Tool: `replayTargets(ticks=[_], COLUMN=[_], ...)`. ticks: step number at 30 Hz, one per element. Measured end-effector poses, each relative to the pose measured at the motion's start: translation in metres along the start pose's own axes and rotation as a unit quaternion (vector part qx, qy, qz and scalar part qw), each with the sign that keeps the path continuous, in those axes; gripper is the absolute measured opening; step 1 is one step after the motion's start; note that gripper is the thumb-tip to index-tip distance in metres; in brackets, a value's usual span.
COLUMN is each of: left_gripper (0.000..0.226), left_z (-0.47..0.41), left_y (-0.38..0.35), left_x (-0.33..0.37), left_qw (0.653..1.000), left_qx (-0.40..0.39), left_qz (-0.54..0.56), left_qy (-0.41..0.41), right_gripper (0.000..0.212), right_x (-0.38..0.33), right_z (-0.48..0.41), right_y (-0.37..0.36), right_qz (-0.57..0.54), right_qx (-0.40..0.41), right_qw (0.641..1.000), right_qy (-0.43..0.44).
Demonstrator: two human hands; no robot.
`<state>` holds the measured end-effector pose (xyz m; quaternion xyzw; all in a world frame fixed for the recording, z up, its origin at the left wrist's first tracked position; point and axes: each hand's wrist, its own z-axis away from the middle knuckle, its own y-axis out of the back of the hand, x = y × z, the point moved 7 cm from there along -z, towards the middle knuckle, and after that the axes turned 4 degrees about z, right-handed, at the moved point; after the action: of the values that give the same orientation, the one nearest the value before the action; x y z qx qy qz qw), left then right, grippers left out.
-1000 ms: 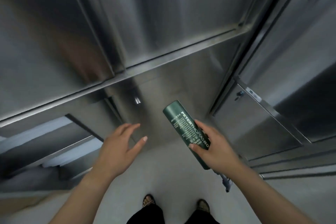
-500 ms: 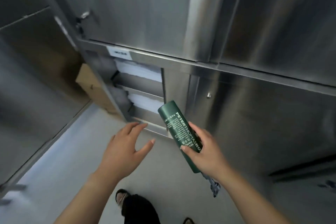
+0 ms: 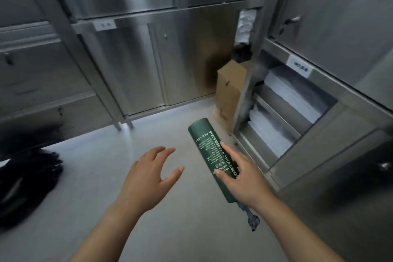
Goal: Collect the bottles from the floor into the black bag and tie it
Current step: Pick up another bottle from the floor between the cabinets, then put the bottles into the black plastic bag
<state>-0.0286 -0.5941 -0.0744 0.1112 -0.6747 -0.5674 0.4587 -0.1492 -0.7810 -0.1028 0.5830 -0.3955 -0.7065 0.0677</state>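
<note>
My right hand (image 3: 242, 178) grips a dark green bottle (image 3: 205, 142) with white lettering, base pointing up and away, pump end hanging below my wrist. My left hand (image 3: 148, 178) hovers beside it, fingers spread and relaxed, holding nothing. A crumpled black bag (image 3: 25, 183) lies on the grey floor at the far left, partly cut off by the frame edge. No other bottle shows on the floor.
Stainless steel cabinets (image 3: 131, 49) line the back and left. On the right an open steel cabinet (image 3: 331, 112) holds stacked white linen (image 3: 291, 93). A cardboard box (image 3: 229, 89) stands in the corner between them. The grey floor (image 3: 106, 166) stretches in front of me.
The view has swung left and down: the corner box and open linen shelves slid right, and the black bag came into sight. Both hands kept their pose, the bottle still held.
</note>
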Motion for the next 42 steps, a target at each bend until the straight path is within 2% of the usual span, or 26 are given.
replayTargets(ticks=[7,11,16,21,29,34,37,42], left_gripper=[0.057,0.056,0.057,0.059,0.059,0.06,0.059,0.056], left_z=[0.1,0.175,0.26,0.306,0.275,0.218,0.188,0.155], left_y=[0.095,0.154,0.203,0.229,0.281,0.336,0.38,0.413], left_x=[-0.181,-0.285,-0.377,-0.45,-0.576,-0.656,-0.702,-0.753], left_qw=[0.991,0.969,0.934,0.904,0.886,0.888,0.888,0.886], left_qx=[0.066,0.117,0.165,0.184,0.179,0.128,0.138,0.165], left_qz=[0.003,-0.018,-0.006,0.002,-0.019,-0.034,-0.06,-0.034], left_qy=[0.114,0.216,0.316,0.386,0.427,0.44,0.435,0.433], right_gripper=[0.069,0.068,0.069,0.07,0.069,0.069,0.07,0.069], right_x=[-0.145,-0.228,-0.316,-0.39,-0.466,-0.511,-0.544,-0.585], right_z=[-0.015,-0.014,0.0,0.006,-0.061,-0.135,-0.176,-0.222], right_y=[-0.161,-0.27,-0.391,-0.488,-0.613,-0.68,-0.715,-0.756], right_qz=[0.017,0.02,0.037,0.045,0.019,0.022,0.018,0.013], right_qx=[-0.085,-0.15,-0.265,-0.343,-0.388,-0.411,-0.409,-0.405], right_qw=[0.992,0.976,0.935,0.891,0.871,0.87,0.868,0.867], right_qy=[0.094,0.157,0.232,0.293,0.301,0.271,0.28,0.29])
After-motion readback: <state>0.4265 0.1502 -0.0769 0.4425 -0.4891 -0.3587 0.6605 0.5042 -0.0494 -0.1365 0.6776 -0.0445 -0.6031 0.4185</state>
